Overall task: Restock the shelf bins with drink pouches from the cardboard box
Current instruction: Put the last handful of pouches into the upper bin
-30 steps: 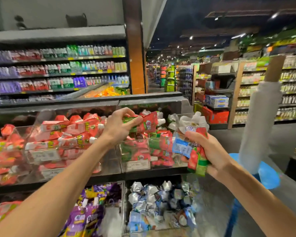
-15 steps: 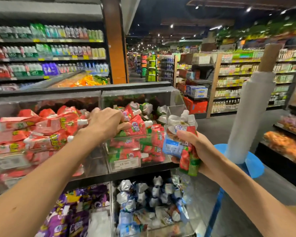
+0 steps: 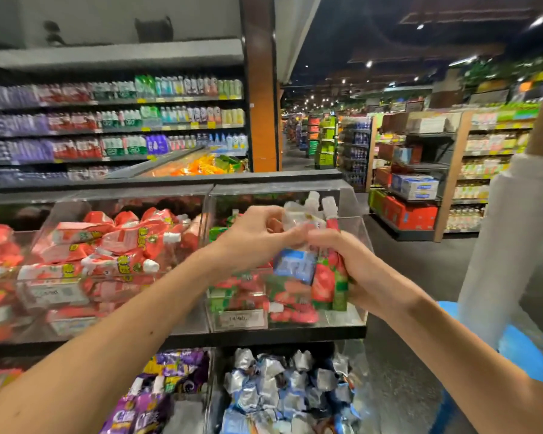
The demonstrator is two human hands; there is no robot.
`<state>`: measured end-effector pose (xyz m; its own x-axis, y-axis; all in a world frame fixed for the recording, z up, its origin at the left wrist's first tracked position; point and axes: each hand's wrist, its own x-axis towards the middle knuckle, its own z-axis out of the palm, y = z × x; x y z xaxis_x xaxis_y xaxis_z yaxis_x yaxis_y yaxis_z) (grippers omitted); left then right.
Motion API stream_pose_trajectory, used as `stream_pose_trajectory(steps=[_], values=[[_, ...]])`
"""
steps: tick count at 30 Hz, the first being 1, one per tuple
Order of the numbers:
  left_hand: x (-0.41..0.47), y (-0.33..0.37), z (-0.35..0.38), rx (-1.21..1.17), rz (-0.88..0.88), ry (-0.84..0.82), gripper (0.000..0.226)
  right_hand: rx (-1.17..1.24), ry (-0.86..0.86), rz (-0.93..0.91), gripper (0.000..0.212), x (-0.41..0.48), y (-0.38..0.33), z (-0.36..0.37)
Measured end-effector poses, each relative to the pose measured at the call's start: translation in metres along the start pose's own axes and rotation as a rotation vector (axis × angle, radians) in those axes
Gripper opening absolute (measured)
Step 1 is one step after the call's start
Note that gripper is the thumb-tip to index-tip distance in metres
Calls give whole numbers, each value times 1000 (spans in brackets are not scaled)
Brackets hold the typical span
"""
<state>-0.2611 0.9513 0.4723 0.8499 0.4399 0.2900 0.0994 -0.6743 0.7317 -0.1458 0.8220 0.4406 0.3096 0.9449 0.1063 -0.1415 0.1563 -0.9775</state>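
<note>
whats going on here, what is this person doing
A person is restocking. Their right hand grips a bunch of red, green and blue spouted drink pouches in front of the upper right clear plastic bin, which already holds red and green pouches. Their left hand pinches the top of the bunch, seemingly to pull one out.

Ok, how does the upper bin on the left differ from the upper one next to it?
The left upper bin holds red-and-white pouches, heaped above its front wall; the right upper bin holds red-and-green pouches. The left hand and right hand meet on a bundle of pouches before the right upper bin, not the left upper bin. Both are clear-walled, on one shelf.
</note>
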Motion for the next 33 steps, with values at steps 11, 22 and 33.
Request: stream_pose_trajectory(steps=[11, 22, 33], values=[[12, 4, -45, -414, 44, 669, 28, -185, 396, -204, 52, 44, -54, -19], [8, -16, -43, -378, 60, 606, 21, -561, 474, -257, 28, 93, -19, -23], [3, -30, -47, -317, 93, 578, 21, -1184, 425, -118, 36, 118, -14, -26]])
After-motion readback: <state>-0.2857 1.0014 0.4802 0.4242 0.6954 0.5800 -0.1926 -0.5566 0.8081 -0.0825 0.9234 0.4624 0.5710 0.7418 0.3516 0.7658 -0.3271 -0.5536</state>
